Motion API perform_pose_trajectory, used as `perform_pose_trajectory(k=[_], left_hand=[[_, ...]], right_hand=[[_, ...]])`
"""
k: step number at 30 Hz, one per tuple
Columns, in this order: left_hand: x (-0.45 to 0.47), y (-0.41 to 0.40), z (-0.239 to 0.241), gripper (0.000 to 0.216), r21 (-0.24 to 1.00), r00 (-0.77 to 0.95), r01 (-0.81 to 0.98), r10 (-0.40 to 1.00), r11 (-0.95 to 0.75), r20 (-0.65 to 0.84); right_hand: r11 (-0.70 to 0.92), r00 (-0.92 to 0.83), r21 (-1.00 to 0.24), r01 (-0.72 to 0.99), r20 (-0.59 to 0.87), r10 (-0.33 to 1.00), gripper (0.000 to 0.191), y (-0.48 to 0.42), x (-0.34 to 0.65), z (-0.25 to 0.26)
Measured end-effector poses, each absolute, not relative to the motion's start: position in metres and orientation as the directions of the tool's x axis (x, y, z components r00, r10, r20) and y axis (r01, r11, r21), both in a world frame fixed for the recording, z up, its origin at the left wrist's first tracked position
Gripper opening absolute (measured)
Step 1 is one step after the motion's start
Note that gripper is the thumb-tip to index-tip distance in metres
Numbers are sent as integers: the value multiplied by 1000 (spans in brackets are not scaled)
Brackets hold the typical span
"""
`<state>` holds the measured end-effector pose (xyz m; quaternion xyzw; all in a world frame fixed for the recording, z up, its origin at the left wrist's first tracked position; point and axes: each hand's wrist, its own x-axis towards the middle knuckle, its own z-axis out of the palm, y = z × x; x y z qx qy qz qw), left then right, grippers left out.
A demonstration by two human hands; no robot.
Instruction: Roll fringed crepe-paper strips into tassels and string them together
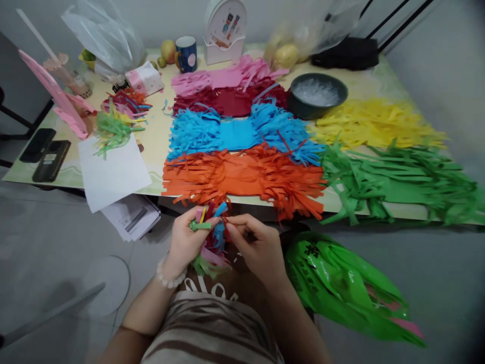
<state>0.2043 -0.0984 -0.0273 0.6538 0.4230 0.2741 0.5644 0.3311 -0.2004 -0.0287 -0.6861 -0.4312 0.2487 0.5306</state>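
A person seated at the near edge of a craft-strewn tabletop (157, 136) works a bundle of paper strips (216, 236), held in the air just short of the tabletop's near edge and above the lap. The left hand (185, 237) is closed around the bundle, whose pink, yellow, green and blue ends poke up. The right hand (257, 245) has its fingertips pinched against the bundle's right side.

Beyond the hands lie fringed sheets: orange sheet (242, 177) nearest, then blue sheet (235, 134), dark red sheet (227, 101) and pink sheet (223, 77) farthest. A yellow sheet (375, 124) and a green sheet (397, 184) lie to the right, with a dark bowl (299, 108) far of them. A green plastic bag (341, 288) sags near right.

The work appears to be at the gathering stage, strips being squared into one bunch. The next move calls for a steady left grip, so that nothing slips while the right hand adjusts.
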Motion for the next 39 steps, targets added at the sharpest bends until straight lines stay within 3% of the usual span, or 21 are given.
perform_pose_trajectory(k=[20,27,39], left_hand=[[202,-99,-31,18,953,476,295,875,-67,-86],[201,-101,-34,13,915,476,325,877,-239,60],[200,-102,-31,21,935,469,340,880,-105,-72]], right_hand=[[-123,447,-975,186,-28,894,19,-199,334,-26],[-142,410,-983,114,-84,908,18,-198,336,-30],[-161,415,-983,87,-111,903,19,-199,336,-29]])
